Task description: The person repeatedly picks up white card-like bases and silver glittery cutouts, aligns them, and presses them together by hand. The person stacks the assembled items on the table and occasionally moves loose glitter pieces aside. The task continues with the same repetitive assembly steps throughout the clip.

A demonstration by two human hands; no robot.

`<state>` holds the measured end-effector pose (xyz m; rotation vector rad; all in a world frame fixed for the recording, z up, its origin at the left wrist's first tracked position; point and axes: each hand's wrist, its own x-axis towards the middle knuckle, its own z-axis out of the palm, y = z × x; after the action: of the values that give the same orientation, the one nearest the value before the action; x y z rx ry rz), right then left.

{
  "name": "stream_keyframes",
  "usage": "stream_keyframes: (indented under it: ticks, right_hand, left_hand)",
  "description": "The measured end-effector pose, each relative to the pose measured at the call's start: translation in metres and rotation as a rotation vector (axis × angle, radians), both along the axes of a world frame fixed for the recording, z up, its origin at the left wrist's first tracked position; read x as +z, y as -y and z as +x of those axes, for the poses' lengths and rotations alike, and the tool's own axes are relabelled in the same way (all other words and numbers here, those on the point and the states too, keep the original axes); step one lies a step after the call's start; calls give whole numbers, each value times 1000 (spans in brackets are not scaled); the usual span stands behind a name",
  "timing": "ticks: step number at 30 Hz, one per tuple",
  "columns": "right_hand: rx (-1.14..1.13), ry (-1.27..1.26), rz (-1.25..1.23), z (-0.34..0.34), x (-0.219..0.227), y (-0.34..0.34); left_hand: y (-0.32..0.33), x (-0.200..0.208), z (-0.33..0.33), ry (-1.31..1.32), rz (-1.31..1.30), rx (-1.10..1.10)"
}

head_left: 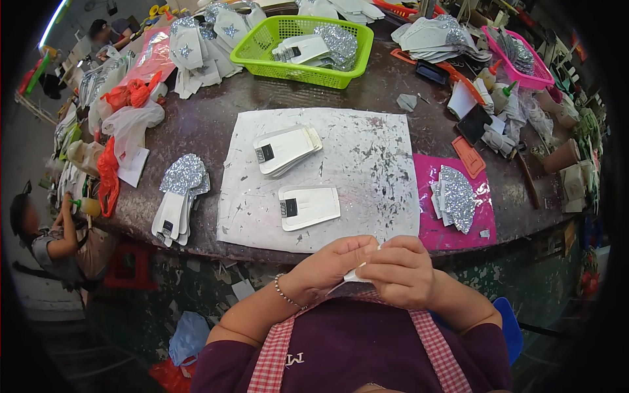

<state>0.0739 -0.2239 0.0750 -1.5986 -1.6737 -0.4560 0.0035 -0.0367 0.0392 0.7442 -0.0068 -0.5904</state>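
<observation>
Close to my chest, just off the table's front edge, both hands are closed on a small white piece [354, 274]. My left hand [337, 262] pinches it from one side, and my right hand [401, 270] curls its fingers over the other. Most of the piece is hidden by the fingers, so its kind cannot be made out. Beyond them, a single white flat piece with a dark label [318, 207] lies on the white sheet [380, 150]. Farther back on that sheet sits a stack of similar white pieces [288, 150].
Silver-glitter pieces lie at left [183, 177] and on a pink sheet [429, 229] at right. A green basket [288, 73] holds more at the back, near a pink basket [534, 82] and glue bottles [500, 98]. Plastic bags [134, 121] crowd the left; a person [52, 242] works there.
</observation>
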Motion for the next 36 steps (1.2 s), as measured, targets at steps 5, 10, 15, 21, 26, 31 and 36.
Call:
stream_keyframes:
  ticks: [5, 10, 15, 21, 26, 31, 36]
  right_hand:
    - [46, 0, 23, -3, -3, 5]
    - [-8, -189, -58, -11, -1, 10]
    - [-89, -214, -71, -18, 1, 11]
    - [-79, 32, 47, -25, 6, 13]
    - [58, 77, 86, -25, 9, 9]
    - [75, -17, 95, -22, 3, 3]
    - [-197, -757, -333, -2, 0, 3]
  left_hand:
    - [10, 0, -7, -84, -95, 3]
    - [-7, -2, -23, 16, 254, 45]
    - [-11, 15, -34, 108, 405, 22]
    - [-13, 29, -30, 44, 261, 25]
    - [4, 15, -45, -47, 90, 61]
    - [6, 6, -47, -114, -53, -19]
    - [-3, -8, -41, 272, 703, 504]
